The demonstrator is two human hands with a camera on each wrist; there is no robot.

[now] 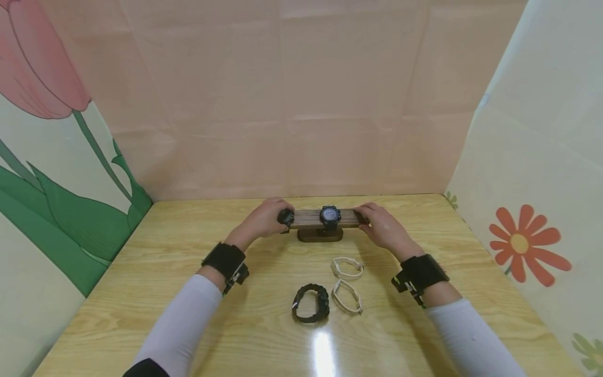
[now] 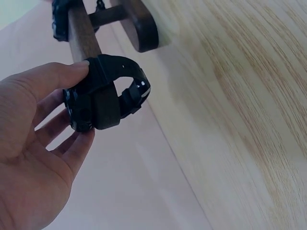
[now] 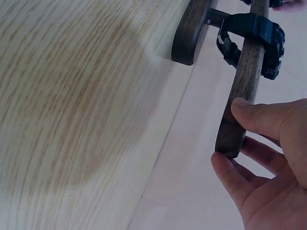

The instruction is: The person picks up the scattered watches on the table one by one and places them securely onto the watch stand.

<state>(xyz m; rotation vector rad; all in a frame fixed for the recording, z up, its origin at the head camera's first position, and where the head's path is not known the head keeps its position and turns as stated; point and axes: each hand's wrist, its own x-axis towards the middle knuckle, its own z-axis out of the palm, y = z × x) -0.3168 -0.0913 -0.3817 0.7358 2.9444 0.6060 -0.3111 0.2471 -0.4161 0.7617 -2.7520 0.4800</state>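
Observation:
A dark wooden watch stand with a crossbar stands near the back of the table. At the crossbar's left end, my left hand grips a black watch that loops round the bar, thumb on its strap and fingers behind its case. The bar's bare right end is pinched between the thumb and fingers of my right hand. Another black watch, with a round face, hangs on the bar right of its middle. The stand's rounded base shows below the bar.
In front of the stand, a black watch lies on the wooden table. Beside it are two pale, thin-banded watches, one behind the other. A pink-beige backdrop rises at the table's back edge, with flower-patterned sheets at both sides.

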